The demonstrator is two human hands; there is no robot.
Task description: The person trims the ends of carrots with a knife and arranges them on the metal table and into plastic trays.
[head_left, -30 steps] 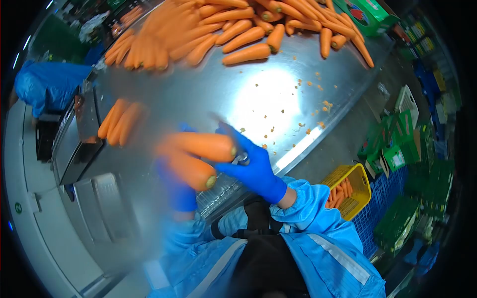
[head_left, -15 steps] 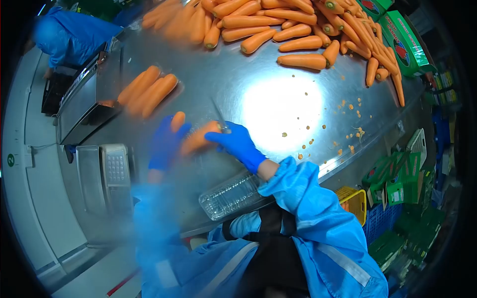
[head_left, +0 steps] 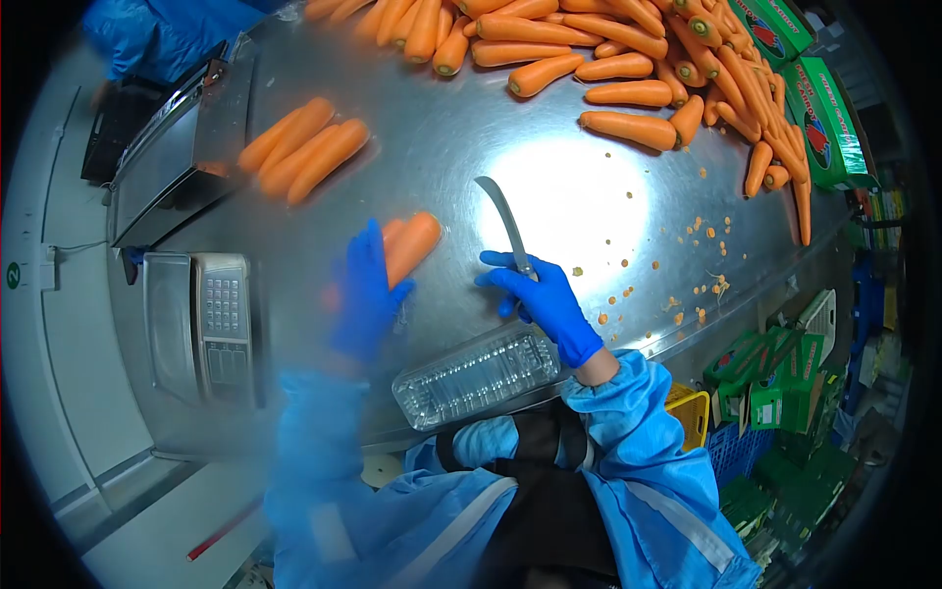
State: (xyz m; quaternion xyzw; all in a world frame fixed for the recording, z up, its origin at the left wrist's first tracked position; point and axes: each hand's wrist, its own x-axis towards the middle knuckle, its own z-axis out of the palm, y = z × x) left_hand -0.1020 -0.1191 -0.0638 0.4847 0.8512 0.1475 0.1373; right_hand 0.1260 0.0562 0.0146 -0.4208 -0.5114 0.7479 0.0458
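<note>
My left hand [head_left: 368,290], in a blue glove and slightly blurred, is closed over carrots [head_left: 412,247] low above the steel table. Two carrot ends stick out beyond its fingers, and a blurred bit of orange shows on its other side. In my right hand [head_left: 545,302], also gloved in blue, is a knife [head_left: 504,218] with a curved blade pointing up and away, apart from the carrots. A transparent plastic tray [head_left: 476,378] lies by the near table edge, below both hands. Farther left, a small group of carrots [head_left: 304,152] lies side by side.
A large carrot pile [head_left: 628,93] covers the far side. Carrot trimmings [head_left: 706,255] are scattered at right. A scale with a keypad [head_left: 226,324] stands left, near a metal machine [head_left: 182,157]. Green boxes [head_left: 829,123] sit at the far right. Another person's blue sleeve [head_left: 162,34] shows top left.
My right hand has moved right with the knife, away from the carrot it was touching. My left hand has shifted right and now covers the carrots. The view has shifted slightly.
</note>
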